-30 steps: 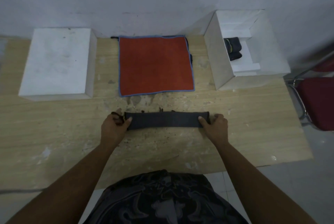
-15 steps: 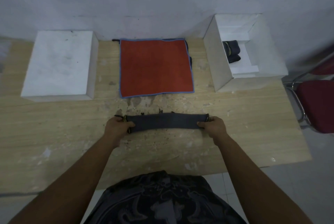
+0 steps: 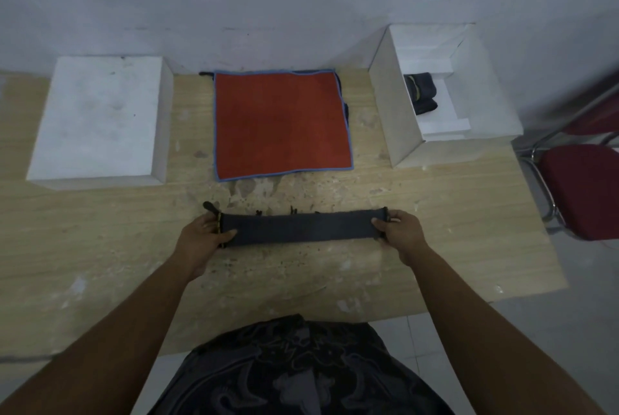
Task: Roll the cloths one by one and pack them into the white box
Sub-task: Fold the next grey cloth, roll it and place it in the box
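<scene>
The dark grey cloth lies as a long narrow band across the wooden table, just in front of the person's torso, w/ a yellowish trim showing at its left end. Left hand pinches the left end: thumb on top of the fabric, fingers curled over the edge. Right hand does the same at the right end, thumb laid on top, fingers wrapped round the end. Both forearms reach in from the bottom corners. Beyond the band, near the middle of the table, an orange cloth w/ blue edging lies flat and square; a dark edge of other fabric peeks out along its right side & top. To the right stands the open white box, against the wall; inside it sit two dark rolled cloths, side by side, touching. To the left, well apart from the box, a closed white block, prob. a lid or 2nd box, can't tell which. A red chair w/ metal frame stands off the table's right edge. The person wears a dark patterned garment.
</scene>
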Tool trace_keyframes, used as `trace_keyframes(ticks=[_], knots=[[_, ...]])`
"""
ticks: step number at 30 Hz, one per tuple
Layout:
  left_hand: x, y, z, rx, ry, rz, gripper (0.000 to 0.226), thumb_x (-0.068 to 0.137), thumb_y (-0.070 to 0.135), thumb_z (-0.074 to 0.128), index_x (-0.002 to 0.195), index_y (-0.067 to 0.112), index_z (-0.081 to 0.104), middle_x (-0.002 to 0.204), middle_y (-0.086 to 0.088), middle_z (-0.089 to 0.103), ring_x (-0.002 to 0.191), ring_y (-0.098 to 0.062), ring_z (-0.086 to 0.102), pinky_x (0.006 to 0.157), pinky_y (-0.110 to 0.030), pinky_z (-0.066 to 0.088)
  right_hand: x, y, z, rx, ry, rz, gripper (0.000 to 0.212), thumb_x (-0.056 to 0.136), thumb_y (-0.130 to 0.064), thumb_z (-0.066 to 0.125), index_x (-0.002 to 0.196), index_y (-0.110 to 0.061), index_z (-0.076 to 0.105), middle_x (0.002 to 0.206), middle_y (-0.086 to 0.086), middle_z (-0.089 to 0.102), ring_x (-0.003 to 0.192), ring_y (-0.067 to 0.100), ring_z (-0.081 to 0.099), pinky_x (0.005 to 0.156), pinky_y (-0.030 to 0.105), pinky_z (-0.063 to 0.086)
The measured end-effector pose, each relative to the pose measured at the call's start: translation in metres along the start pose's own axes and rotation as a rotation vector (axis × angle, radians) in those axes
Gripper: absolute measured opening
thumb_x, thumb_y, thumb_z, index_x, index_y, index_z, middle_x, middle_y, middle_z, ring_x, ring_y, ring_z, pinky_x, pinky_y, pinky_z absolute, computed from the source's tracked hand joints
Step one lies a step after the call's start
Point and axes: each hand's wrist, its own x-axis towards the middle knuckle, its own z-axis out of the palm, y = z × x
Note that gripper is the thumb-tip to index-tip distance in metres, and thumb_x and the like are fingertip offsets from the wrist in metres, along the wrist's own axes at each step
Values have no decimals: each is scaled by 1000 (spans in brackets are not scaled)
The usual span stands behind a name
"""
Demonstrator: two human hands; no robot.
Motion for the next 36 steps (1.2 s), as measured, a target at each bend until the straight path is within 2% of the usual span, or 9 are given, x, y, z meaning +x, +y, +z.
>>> trace_keyframes(ticks=[3,6,12,17,20,23,26,31,36], knots=[[0,-5,-1,20,-23,-14,59,80,-5,69,134,2,48,130,-13,58,118,-32,56,105,-48,44,-2,2,4,-91,-11,-33,15,80,-11,74,89,-7,63,100,20,69,85,33,66,66,36,56],[2,-8,-1,13,-38,-37,56,80,-4,69,132,2,50,130,-13,59,117,-31,57,104,-49,45,-7,4,13,-207,-7,-70,30,77,-13,77,102,-4,63,99,14,68,87,31,65,79,43,58],[1,-9,0,9,-73,-33,46,83,-8,64,125,1,50,121,-14,61,104,-29,60,91,-40,48,-32,-6,34,-386,97,-321,34,80,-10,69,111,-4,56,90,4,55,81,18,51,67,25,39],[-1,-8,-2,-7,-113,-40,36,85,-8,61,117,5,51,120,-14,59,105,-30,58,95,-42,47,-45,-3,61,-486,-28,-458,27,82,-16,67,106,-9,58,96,3,56,82,15,49,63,22,37],[-2,-6,0,-8,-128,-39,37,87,-9,58,120,5,49,118,-12,58,108,-31,56,99,-45,46,-47,7,76,-563,-98,-537,14,85,-33,64,87,-19,61,87,0,56,83,18,54,70,25,41],[-2,-4,-1,15,-137,-38,42,86,-10,58,125,4,48,119,-12,58,109,-32,56,100,-46,46,-50,13,79,-479,26,-521,17,91,-26,57,94,-11,64,97,12,61,93,27,57,80,30,46],[0,-5,-4,34,-155,-40,40,86,-10,58,123,2,49,121,-14,58,108,-32,57,95,-43,47,-52,17,78,-488,173,-447,34,86,-29,65,110,-7,55,112,17,54,107,32,49,87,37,44],[4,-6,-9,38,-183,-40,52,85,-10,60,133,-1,45,126,-16,58,114,-34,57,98,-46,48,-52,10,88,-467,164,-252,71,75,-41,75,129,-9,41,125,15,52,116,34,50,91,47,51],[5,-4,-12,42,-187,-23,44,85,-11,60,126,0,50,117,-14,60,107,-31,59,96,-44,48,-51,-3,105,-427,138,-267,57,79,-19,67,128,-10,39,117,16,58,102,31,59,80,48,55]])
